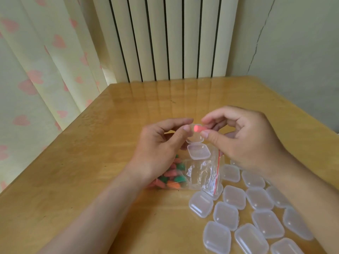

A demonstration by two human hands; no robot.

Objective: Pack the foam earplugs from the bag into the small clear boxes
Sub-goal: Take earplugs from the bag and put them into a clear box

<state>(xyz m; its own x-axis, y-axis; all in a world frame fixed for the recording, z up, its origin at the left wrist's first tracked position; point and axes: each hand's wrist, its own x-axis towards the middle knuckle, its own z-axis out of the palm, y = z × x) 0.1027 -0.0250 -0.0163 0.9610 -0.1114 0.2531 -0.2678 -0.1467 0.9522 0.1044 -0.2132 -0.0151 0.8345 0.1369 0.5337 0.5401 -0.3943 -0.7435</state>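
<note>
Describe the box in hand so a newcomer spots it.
Wooden table, middle, over the zip bag. The clear box held by the left hand is the only one with its lid hanging open; the other boxes lie shut at the right.

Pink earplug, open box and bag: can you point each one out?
Pink earplug (197,128): head view, its middle.
Open box (199,152): head view, its lower half.
Bag (200,173): head view, its clear part without earplugs.
</note>
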